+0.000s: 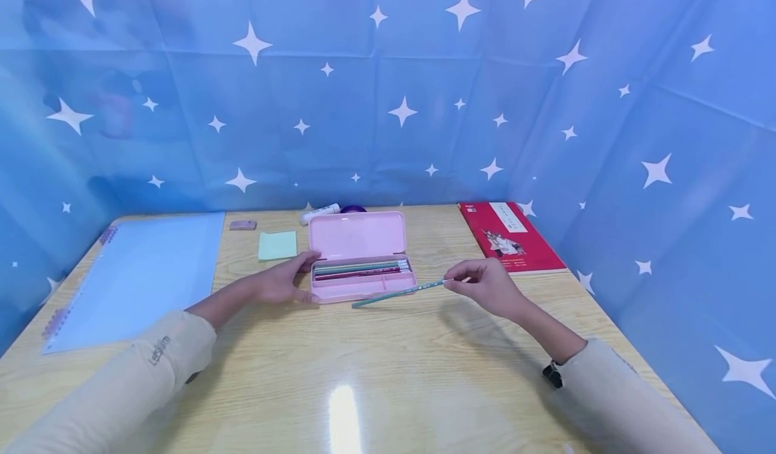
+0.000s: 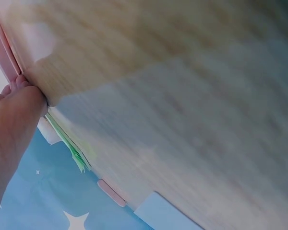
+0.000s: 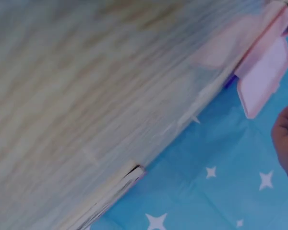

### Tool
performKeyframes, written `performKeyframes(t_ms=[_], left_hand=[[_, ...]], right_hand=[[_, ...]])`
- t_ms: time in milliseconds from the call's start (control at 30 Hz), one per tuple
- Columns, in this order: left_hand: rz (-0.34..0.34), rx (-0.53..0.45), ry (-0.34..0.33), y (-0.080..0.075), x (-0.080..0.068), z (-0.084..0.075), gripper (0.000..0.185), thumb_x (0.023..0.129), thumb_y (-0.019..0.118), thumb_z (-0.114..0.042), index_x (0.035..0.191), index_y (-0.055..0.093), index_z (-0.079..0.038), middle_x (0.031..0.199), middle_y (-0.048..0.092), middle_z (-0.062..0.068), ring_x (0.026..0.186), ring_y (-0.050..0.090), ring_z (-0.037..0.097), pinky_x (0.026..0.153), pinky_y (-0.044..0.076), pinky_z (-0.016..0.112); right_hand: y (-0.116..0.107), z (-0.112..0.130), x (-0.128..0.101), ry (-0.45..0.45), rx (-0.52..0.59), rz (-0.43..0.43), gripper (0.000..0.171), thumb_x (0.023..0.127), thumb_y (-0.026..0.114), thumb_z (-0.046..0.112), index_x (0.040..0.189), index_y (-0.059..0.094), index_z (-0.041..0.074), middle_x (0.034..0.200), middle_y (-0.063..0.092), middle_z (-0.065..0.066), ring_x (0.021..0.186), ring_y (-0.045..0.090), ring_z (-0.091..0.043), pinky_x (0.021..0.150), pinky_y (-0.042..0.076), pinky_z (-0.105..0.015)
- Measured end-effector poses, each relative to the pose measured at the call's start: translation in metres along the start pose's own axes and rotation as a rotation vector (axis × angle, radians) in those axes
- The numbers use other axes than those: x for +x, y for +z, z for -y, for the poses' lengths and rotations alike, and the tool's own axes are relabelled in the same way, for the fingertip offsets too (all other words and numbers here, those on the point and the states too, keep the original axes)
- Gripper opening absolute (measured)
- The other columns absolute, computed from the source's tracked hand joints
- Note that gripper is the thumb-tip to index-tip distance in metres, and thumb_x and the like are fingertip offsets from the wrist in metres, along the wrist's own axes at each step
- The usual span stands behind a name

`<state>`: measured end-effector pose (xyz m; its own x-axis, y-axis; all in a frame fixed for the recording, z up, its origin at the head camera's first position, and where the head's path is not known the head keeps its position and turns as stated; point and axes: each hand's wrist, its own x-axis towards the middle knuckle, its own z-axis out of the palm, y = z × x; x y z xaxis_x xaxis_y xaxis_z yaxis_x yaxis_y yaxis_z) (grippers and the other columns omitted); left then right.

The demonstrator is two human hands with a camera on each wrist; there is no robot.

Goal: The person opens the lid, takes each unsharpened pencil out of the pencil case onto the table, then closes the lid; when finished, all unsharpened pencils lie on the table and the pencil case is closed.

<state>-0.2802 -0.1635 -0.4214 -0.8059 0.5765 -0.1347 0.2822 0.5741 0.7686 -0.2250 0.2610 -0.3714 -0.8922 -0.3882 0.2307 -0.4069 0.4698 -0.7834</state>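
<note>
A pink pencil case [image 1: 358, 236] lies with its lid raised at the back middle of the table. Several pencils [image 1: 358, 271] are lined up inside its tray, their white ends to the right. My left hand [image 1: 285, 281] holds the case's left end, fingers by the hinge and thumb at the front corner. Between thumb and fingers, my right hand [image 1: 490, 285] pinches one end of a green pencil [image 1: 388, 297]. The pencil slants leftward past the case's front edge. In the right wrist view, the right hand [image 3: 287, 141] is partly cut off by the frame.
A pale green sticky-note pad [image 1: 277, 246] and a small pink eraser [image 1: 243, 225] lie left of the case. Behind it are a white tube [image 1: 320, 213] and a purple round item [image 1: 353, 209]. A light blue sheet [image 1: 145, 279] covers the left; a red book [image 1: 515, 242] lies right.
</note>
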Motion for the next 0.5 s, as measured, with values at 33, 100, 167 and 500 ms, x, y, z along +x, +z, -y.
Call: performKeyframes(t_ms=[33, 100, 167, 500], left_hand=[[0.001, -0.001, -0.003, 0.0, 0.001, 0.0, 0.106, 0.084, 0.08, -0.037, 0.157, 0.011, -0.004, 0.158, 0.026, 0.02, 0.146, 0.026, 0.037, 0.12, 0.022, 0.048], [0.004, -0.002, -0.008, 0.0, 0.001, -0.001, 0.106, 0.084, 0.08, -0.037, 0.158, 0.01, -0.005, 0.158, 0.026, 0.02, 0.146, 0.025, 0.037, 0.12, 0.022, 0.047], [0.006, -0.003, -0.013, 0.0, 0.002, -0.002, 0.107, 0.084, 0.08, -0.037, 0.158, 0.01, -0.005, 0.158, 0.026, 0.02, 0.146, 0.025, 0.037, 0.12, 0.022, 0.047], [-0.012, 0.036, -0.013, 0.0, 0.002, 0.002, 0.107, 0.083, 0.08, -0.04, 0.157, 0.012, -0.004, 0.157, 0.028, 0.022, 0.146, 0.026, 0.038, 0.12, 0.021, 0.049]], right_hand=[[0.0, -0.002, -0.001, 0.003, -0.016, 0.008, 0.015, 0.086, 0.078, 0.009, 0.099, 0.077, 0.003, 0.095, 0.073, -0.009, 0.082, 0.067, -0.019, 0.071, 0.059, -0.026], [0.001, -0.006, 0.0, 0.008, -0.045, 0.035, 0.014, 0.086, 0.078, 0.008, 0.099, 0.077, 0.003, 0.095, 0.074, -0.008, 0.083, 0.067, -0.019, 0.073, 0.059, -0.026], [0.003, -0.011, 0.001, 0.018, -0.075, 0.063, 0.014, 0.086, 0.077, 0.007, 0.099, 0.077, 0.002, 0.095, 0.074, -0.007, 0.084, 0.067, -0.02, 0.076, 0.058, -0.025], [0.016, -0.022, 0.009, 0.159, -0.171, 0.155, 0.008, 0.086, 0.078, 0.008, 0.094, 0.077, 0.008, 0.089, 0.073, -0.001, 0.081, 0.064, -0.016, 0.071, 0.054, -0.023]])
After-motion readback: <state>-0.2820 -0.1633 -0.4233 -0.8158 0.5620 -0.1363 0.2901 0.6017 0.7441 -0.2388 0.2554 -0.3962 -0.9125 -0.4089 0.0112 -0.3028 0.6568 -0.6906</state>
